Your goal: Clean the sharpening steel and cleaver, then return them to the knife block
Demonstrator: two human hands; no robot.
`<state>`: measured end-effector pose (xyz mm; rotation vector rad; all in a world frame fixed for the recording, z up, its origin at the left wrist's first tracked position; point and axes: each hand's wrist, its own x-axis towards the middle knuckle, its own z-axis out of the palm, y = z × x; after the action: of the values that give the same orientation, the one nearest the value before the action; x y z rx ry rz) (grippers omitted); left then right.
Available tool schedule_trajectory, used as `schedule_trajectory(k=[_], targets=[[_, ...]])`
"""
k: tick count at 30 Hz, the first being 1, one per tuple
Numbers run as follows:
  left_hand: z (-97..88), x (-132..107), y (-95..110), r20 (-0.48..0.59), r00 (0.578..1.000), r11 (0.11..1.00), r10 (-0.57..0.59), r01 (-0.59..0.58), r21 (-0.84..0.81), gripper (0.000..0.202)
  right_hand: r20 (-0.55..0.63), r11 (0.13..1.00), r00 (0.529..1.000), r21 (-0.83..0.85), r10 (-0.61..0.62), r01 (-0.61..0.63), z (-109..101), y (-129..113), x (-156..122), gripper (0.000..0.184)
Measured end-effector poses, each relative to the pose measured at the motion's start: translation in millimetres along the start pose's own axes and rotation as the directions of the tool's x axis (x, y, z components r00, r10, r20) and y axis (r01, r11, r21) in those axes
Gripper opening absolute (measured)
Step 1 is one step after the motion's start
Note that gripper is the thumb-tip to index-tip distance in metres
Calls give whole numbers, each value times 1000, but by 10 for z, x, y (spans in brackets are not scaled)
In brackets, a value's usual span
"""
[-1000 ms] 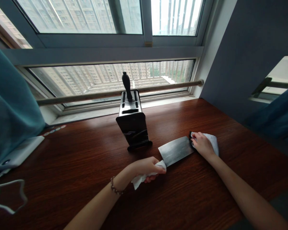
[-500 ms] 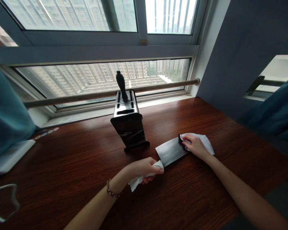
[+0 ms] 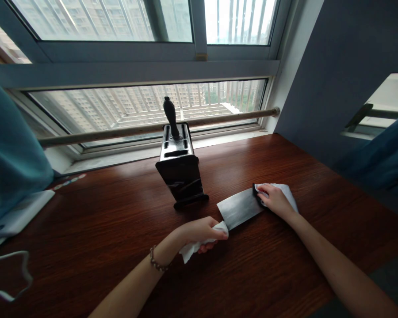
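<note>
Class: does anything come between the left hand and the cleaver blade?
Yes. A tissue, pinched in the left hand, sits between it and the free end of the cleaver blade. The right hand covers the handle, over a second tissue.

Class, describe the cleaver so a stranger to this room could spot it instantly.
On the dark wooden table under the window stands a metal knife block. Just right of it the cleaver lies flat between the left hand and right hand: the only bare, broad grey blade.

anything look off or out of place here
Nothing spilled or damaged. The cleaver lies flat on the table, out of the knife block, its blade tip pinched in a tissue by the left hand.
</note>
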<state>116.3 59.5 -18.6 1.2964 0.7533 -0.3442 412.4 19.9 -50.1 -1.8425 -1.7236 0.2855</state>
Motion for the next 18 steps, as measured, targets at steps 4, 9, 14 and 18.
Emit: schedule_trajectory(k=[4,9,14,18], targets=[[-1,6,-7,-2,1000,1000,-10,10,14,33,-2,996,999,-80,45,-45,-8,61,9,21],[-11,11,-29,-13,1000,1000,-18,19,22,34,-3,984,995,-150,96,-96,-32,95,10,24],[-19,16,-41,-27,999,999,-22,23,44,35,-2,973,993,-198,119,-117,-58,138,21,24],[-9,7,-28,-32,999,999,-19,21,39,36,-21,976,997,-202,75,-78,-79,83,18,21]])
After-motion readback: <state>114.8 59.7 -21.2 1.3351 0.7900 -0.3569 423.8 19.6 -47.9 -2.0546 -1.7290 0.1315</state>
